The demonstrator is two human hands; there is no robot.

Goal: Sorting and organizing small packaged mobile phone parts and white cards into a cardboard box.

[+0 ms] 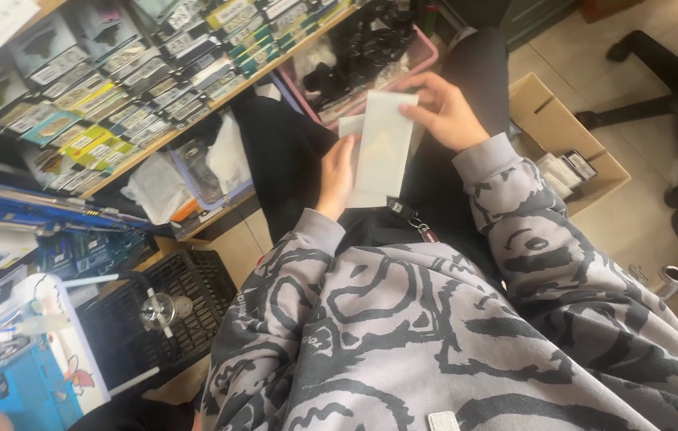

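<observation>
tiled floor, cluttered shop corner — wooden shelf [219, 100] packed with small boxed packages in yellow, green and grey rows. pink bin [423, 56] of dark parts beyond the knees; open cardboard box [550, 120] to the right, black crate [187, 295] lower left. over the lap, left hand [337, 174] and right hand [444, 110] both pinch a pale translucent sleeve [383, 148] — fingers closed on its edges.
</observation>
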